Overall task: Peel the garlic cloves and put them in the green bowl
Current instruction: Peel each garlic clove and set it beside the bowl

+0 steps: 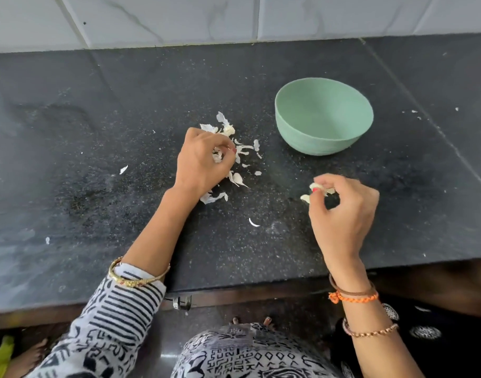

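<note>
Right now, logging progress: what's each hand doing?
Left hand: fingers pinched in the garlic skins; what it grips is hidden.
Right hand: pinching a garlic clove.

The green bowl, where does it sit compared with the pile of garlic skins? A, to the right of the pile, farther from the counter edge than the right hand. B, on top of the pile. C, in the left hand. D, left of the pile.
A: the green bowl stands on the counter right of the garlic skins, beyond the right hand.
</note>
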The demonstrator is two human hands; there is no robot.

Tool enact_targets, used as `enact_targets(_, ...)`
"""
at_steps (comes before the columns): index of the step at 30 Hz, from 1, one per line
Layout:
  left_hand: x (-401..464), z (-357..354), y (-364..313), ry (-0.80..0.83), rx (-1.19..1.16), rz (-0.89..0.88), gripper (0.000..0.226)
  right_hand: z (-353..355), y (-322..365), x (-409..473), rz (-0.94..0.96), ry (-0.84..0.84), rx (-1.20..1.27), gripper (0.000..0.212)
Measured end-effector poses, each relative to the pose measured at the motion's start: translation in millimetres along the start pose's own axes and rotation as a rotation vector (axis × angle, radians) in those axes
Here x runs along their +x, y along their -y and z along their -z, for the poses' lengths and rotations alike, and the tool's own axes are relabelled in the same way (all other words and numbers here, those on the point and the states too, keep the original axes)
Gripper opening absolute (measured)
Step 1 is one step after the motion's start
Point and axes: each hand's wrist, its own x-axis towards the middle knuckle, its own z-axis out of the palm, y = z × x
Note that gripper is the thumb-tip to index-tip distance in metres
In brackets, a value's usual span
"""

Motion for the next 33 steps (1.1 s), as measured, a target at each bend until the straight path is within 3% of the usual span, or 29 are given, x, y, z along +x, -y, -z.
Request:
enact_targets(5,-1.4,0.7,-1.6,0.022,-0.014,-0.031,0.013,-5.3,-8.8,-2.2,-0.102,0.075,-0.104,0.026)
enact_targets(10,-0.1,4.9,-0.5,0.019,-0.027,0.036,0.013,-4.2,-5.4,-0.3,-0.162,0.062,0.031,0.041)
enact_targets(18,2.4,2.1,3.8,0.014,-0.062,0.061,0.014,0.9,1.7,1.3,-0.091,0.020,0.071,0.038)
enact_targets(21,3.1,2.4,8.6,-0.021,-0.085,0.094,0.015,-3.4,6.7,1.8,0.024,0.034,0.013,0.035)
enact_targets(27,5.7,3.6,19.6,-0.075,-0.127,0.156,0.016,-23.0,31.7,17.0,0.206,0.234,0.049,0.024)
enact_targets(30,5.8,3.5,19.3,-0.062,-0.146,0.162,0.015,-37.9,43.2,26.9,0.226,0.446,0.047,0.018)
enact_targets(33,5.4,2.1,18.2,-0.043,-0.134,0.124,0.016,-51.4,44.5,27.7,0.196,0.645,-0.110,0.030)
